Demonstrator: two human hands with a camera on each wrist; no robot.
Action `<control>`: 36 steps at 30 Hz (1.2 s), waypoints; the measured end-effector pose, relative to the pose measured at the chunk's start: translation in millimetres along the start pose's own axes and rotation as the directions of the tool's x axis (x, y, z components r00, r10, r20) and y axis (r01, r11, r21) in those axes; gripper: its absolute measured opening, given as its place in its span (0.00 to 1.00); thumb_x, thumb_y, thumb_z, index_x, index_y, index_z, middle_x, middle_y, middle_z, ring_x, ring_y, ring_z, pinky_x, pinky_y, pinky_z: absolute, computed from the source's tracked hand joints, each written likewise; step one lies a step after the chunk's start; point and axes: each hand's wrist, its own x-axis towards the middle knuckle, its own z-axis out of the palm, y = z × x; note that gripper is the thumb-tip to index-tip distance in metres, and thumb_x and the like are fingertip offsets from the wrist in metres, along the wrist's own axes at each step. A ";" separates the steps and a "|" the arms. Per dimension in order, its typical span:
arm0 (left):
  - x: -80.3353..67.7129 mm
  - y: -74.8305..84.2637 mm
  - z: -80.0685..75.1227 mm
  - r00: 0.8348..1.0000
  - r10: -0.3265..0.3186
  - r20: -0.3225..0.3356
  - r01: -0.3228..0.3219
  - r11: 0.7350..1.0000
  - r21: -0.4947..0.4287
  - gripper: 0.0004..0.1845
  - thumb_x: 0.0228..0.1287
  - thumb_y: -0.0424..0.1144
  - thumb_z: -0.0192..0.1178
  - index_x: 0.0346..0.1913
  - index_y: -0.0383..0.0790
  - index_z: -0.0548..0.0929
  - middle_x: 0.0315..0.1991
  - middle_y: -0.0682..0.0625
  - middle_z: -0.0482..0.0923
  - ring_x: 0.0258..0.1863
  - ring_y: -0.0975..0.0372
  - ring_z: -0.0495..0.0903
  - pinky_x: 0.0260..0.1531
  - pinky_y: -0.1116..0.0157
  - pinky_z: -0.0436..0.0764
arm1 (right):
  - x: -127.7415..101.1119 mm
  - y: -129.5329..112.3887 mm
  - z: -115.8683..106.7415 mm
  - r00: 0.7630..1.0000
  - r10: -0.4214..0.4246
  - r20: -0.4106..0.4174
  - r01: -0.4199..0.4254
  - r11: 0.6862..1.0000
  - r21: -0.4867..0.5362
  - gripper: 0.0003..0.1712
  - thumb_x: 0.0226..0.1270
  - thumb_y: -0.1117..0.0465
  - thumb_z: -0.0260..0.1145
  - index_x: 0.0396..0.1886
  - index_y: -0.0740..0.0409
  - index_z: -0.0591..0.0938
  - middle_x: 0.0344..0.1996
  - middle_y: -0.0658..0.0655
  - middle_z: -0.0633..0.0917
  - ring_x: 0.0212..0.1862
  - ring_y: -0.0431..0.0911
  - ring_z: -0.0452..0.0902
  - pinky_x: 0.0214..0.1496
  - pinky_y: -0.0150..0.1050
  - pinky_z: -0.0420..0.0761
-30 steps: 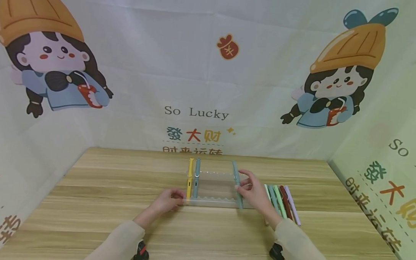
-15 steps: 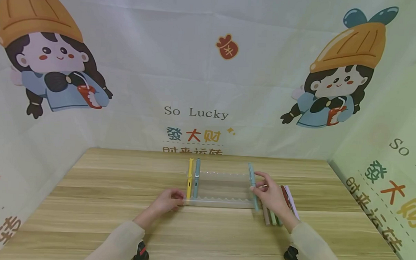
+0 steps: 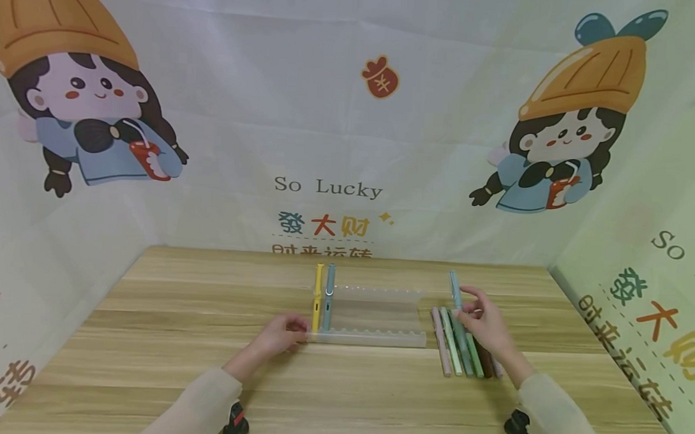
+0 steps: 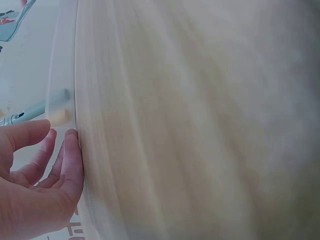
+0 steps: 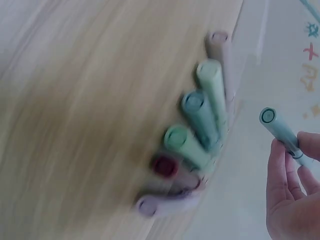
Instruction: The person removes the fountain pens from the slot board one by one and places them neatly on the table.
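Observation:
A clear plastic pen rack (image 3: pixel 372 336) lies mid-table with a yellow pen (image 3: pixel 318 297) and a blue-grey pen (image 3: pixel 329 297) in its leftmost slots. My left hand (image 3: pixel 283 335) grips the rack's front left corner, and its fingers (image 4: pixel 67 155) curl against the clear edge. My right hand (image 3: pixel 480 320) pinches a light blue pen (image 3: pixel 454 290) (image 5: pixel 281 131) and holds it tilted just above a row of loose pens (image 3: pixel 463 349) on the table right of the rack. That row shows green, teal, dark red (image 5: pixel 166 165) and lilac barrels.
The wooden table (image 3: pixel 177 326) is walled in by printed cartoon cloth at the back and on both sides. The rack's other slots hold nothing. Black wrist mounts show near the bottom edge.
My right hand has carried the light blue pen rightward, from over the rack's right part to above the loose pens. The left hand and the rack have stayed put.

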 end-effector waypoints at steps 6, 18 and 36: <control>0.4 -0.1 -0.6 1.000 0.001 0.007 -0.001 1.000 -0.004 0.07 0.54 0.25 0.56 0.37 0.25 0.73 0.27 0.47 0.73 0.26 0.61 0.72 0.26 0.65 0.75 | -5.6 9.1 -16.2 0.999 0.042 0.005 -0.042 0.997 -0.070 0.27 0.61 0.67 0.57 0.59 0.65 0.62 0.37 0.65 0.73 0.34 0.50 0.72 0.30 0.40 0.76; -0.9 1.6 -0.2 1.000 -0.023 -0.005 0.023 1.000 -0.004 0.08 0.54 0.25 0.56 0.38 0.26 0.74 0.30 0.46 0.73 0.27 0.60 0.73 0.27 0.64 0.76 | -15.1 21.0 -42.1 0.993 0.107 0.058 -0.102 0.990 -0.094 0.27 0.60 0.69 0.57 0.59 0.69 0.61 0.35 0.67 0.73 0.33 0.54 0.73 0.29 0.42 0.77; 0.1 0.8 0.2 1.000 -0.020 -0.012 0.020 1.000 0.016 0.07 0.54 0.25 0.56 0.37 0.27 0.74 0.28 0.47 0.73 0.26 0.61 0.73 0.25 0.64 0.75 | -24.5 43.3 -54.4 0.989 0.141 0.053 -0.126 0.968 -0.217 0.24 0.54 0.72 0.59 0.50 0.78 0.65 0.26 0.64 0.78 0.21 0.46 0.72 0.22 0.37 0.73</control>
